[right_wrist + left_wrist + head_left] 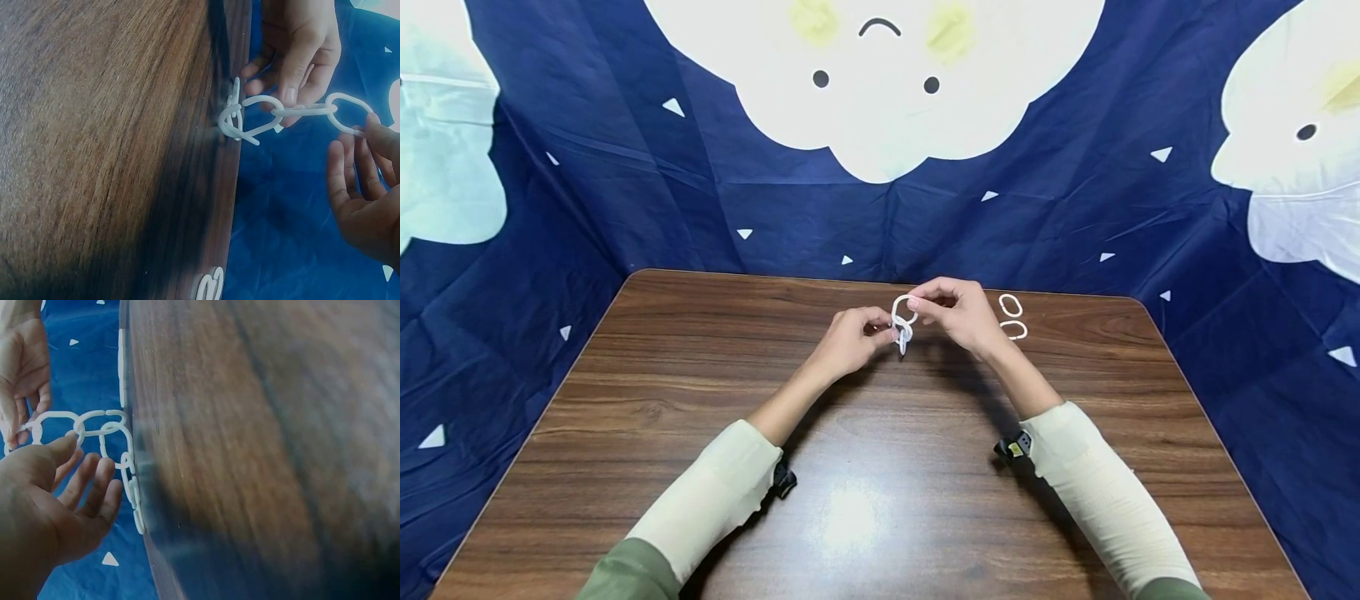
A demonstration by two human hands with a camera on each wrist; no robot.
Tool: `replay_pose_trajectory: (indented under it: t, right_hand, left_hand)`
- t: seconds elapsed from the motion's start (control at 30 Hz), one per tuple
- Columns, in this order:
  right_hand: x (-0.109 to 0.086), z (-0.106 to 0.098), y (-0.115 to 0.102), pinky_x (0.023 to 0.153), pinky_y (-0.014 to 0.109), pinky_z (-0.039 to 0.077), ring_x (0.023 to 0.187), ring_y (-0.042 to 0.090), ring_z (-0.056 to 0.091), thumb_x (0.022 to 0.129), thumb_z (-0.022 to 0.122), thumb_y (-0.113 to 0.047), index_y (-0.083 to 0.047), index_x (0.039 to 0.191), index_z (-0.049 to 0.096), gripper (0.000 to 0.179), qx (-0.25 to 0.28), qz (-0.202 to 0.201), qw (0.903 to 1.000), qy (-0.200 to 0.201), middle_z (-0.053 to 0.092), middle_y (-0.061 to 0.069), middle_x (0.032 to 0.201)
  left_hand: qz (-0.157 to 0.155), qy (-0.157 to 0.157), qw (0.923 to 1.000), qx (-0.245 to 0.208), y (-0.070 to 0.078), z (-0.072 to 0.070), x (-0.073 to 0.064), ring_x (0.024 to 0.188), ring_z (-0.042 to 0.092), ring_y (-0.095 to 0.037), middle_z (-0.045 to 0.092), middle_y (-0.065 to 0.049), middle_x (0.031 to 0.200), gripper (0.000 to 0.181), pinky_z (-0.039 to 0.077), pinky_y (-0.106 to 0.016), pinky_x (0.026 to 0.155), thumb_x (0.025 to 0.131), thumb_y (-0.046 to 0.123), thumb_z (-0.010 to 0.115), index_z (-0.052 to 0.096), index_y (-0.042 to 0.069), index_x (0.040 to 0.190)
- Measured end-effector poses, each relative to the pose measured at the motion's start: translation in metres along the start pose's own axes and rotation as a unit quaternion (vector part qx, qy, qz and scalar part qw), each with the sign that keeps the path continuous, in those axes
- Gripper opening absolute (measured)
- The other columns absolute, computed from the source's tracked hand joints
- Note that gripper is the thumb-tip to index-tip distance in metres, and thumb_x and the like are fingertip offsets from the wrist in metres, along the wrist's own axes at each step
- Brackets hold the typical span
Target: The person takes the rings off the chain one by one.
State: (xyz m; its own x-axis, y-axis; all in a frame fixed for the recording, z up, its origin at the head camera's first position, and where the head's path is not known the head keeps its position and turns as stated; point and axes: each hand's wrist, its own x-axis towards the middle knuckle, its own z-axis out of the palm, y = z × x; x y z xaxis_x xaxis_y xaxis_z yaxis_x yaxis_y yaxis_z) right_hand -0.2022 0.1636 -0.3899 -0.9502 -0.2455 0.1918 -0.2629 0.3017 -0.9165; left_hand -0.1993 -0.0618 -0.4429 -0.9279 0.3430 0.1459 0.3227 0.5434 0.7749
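A short chain of white plastic links (904, 332) hangs between my two hands over the far part of the table. My right hand (958, 315) pinches the oval link at its upper end between thumb and fingers. At a link further down, my left hand (852, 340) holds the chain with thumb and index finger. In the left wrist view the other fingers of the left hand (69, 506) are spread loosely. Below the hands, the lower links (231, 122) bunch together by the table edge in the right wrist view.
Two loose white links, an upper one (1021, 307) and a lower one (1013, 322), lie on the brown wooden table (700, 400) to the right of my right hand. Behind the table's far edge hangs a blue cloth (700, 225) with white clouds and triangles.
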Motion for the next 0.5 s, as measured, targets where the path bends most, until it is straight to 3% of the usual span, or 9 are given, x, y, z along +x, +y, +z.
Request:
replay_pose_trajectory:
  t: [0.27, 0.5]
  right_hand:
    - [-0.0006, 0.0002, 0.0019, 0.076, 0.034, 0.068, 0.081, 0.016, 0.075, 0.102, 0.084, -0.007, 0.006, 0.112, 0.083, 0.016, 0.007, 0.001, 1.0, 0.003, 0.084, 0.013, 0.1]
    - [-0.0002, -0.0015, 0.0048, 0.078, 0.039, 0.069, 0.082, 0.018, 0.076, 0.102, 0.084, -0.006, 0.009, 0.114, 0.081, 0.019, 0.012, 0.005, 0.9999, 0.004, 0.083, 0.005, 0.095]
  left_hand:
    - [-0.01, 0.007, 0.9999, -0.011, -0.0057, -0.0012, -0.0022, 0.108, 0.077, -0.024, 0.086, -0.005, 0.11, 0.015, 0.059, -0.047, 0.104, 0.105, 0.023, 0.083, 0.085, 0.011, 0.115]
    - [-0.016, 0.007, 0.9996, -0.025, -0.0042, -0.0031, -0.0041, 0.102, 0.076, -0.021, 0.085, -0.004, 0.109, 0.012, 0.059, -0.042, 0.097, 0.105, 0.021, 0.082, 0.084, 0.012, 0.114]
